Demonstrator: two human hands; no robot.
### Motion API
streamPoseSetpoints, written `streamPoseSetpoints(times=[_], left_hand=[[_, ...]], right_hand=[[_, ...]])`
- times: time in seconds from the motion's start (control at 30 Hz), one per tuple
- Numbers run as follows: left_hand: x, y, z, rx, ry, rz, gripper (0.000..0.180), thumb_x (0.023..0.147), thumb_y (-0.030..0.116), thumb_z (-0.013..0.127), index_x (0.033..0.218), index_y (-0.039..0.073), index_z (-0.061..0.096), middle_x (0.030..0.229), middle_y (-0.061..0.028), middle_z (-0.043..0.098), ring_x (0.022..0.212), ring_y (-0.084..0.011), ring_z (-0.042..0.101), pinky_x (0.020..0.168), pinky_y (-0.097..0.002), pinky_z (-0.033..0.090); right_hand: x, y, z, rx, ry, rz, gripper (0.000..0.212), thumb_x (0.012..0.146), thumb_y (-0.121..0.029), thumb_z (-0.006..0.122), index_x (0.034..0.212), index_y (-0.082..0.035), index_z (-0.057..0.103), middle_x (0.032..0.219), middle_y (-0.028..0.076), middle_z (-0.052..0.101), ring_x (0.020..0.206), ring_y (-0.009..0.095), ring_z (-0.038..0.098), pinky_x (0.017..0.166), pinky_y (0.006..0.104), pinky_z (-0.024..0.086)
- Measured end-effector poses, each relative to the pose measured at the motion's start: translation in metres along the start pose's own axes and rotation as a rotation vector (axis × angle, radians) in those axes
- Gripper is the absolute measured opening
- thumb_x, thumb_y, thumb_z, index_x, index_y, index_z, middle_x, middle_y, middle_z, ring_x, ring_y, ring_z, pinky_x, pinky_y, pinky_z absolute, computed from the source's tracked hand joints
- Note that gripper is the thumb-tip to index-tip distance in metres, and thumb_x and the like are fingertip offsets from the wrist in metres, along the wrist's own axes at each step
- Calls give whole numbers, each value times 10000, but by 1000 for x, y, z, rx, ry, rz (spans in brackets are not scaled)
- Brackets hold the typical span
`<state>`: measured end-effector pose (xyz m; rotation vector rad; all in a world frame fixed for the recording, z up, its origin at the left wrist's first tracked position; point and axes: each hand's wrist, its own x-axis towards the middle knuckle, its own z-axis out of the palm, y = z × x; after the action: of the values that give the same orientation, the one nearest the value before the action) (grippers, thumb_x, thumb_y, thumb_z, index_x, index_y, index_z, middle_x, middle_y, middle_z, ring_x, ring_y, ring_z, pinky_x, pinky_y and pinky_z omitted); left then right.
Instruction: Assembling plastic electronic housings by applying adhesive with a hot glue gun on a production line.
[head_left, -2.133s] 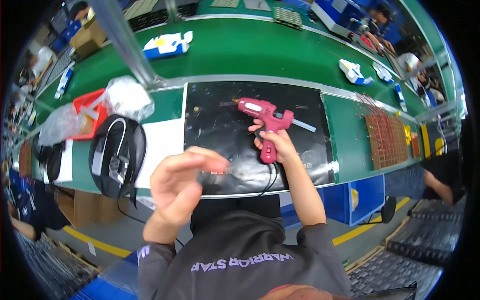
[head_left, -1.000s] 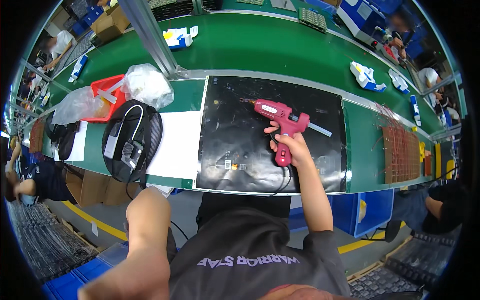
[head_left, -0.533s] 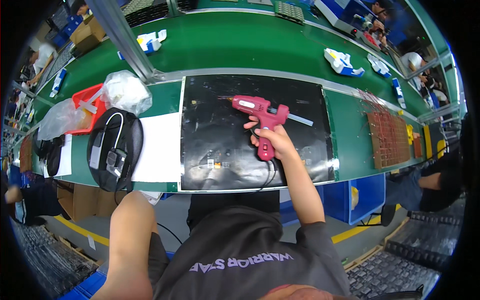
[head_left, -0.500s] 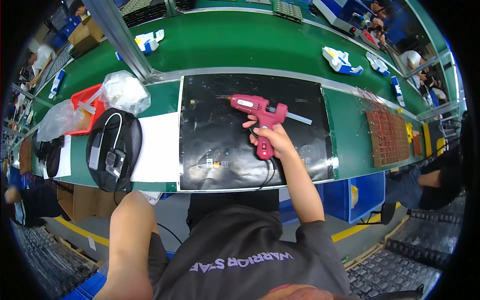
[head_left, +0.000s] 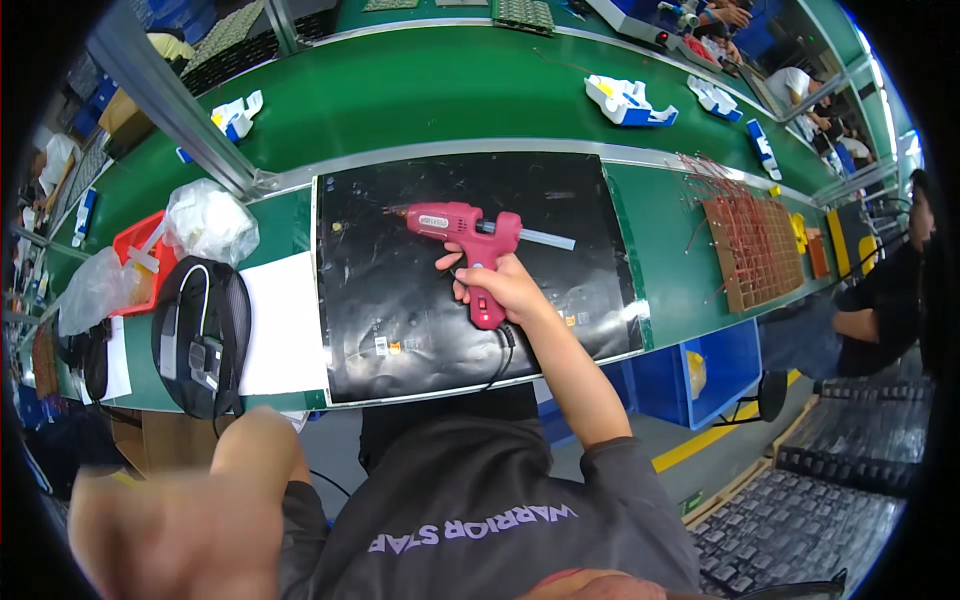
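Note:
A dark pink hot glue gun is in my right hand, whose fingers wrap round its handle. Its nozzle points left, and a translucent glue stick sticks out of its back end. A black cord runs from the handle's base toward the bench's front edge. Beneath the gun lies a black mat with small labels and scuffs. My left arm is bent back at the elbow, and my left hand is a blur at the lower left, close to the camera. Its fingers cannot be made out.
Left of the mat lie white paper and a black mesh pouch with devices and a white cable. Behind them stands a red bin with plastic bags. Rightward is a brown rack of red wires. A conveyor carries white-blue cartons.
My left hand has swung into sight at the lower left, blurred by motion. The bench and the glue gun appear farther left in the picture. The right hand keeps its grip.

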<state>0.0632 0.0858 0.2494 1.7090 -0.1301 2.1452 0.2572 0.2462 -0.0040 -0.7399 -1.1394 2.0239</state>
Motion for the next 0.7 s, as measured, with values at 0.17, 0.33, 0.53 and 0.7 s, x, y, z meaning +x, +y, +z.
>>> streamPoseSetpoints(times=[0.17,0.33,0.53,0.7], left_hand=[[-21,-101,-26,374,-87,-503,523,831,189,477,1306,-19,406,1243,-238,503,1168,-332,496,999,-430,362],[-59,-236,-39,492,-317,-956,275,849,85,591,1109,-1,567,1069,-104,627,978,-170,605,847,-303,483],[-92,-385,-41,778,-652,-1034,325,750,139,600,1045,4,625,1004,-144,657,943,-256,639,833,-339,500],[-108,-474,-20,962,-884,-962,410,720,166,580,1107,38,622,1037,-168,644,996,-320,606,884,-373,478]], right_hand=[[-3,6,-6,44,39,-10,430,784,26,556,1205,2,468,1029,115,623,655,140,590,583,275,502],[1,10,-3,33,-7,-7,485,788,-8,562,1257,4,439,1058,113,607,682,146,586,608,274,476],[0,9,-2,75,20,-11,432,788,22,561,1207,-8,462,1018,89,608,653,121,580,587,264,496],[3,14,-3,72,12,-51,449,792,14,576,1226,-26,465,1030,78,609,648,107,575,578,251,486]])
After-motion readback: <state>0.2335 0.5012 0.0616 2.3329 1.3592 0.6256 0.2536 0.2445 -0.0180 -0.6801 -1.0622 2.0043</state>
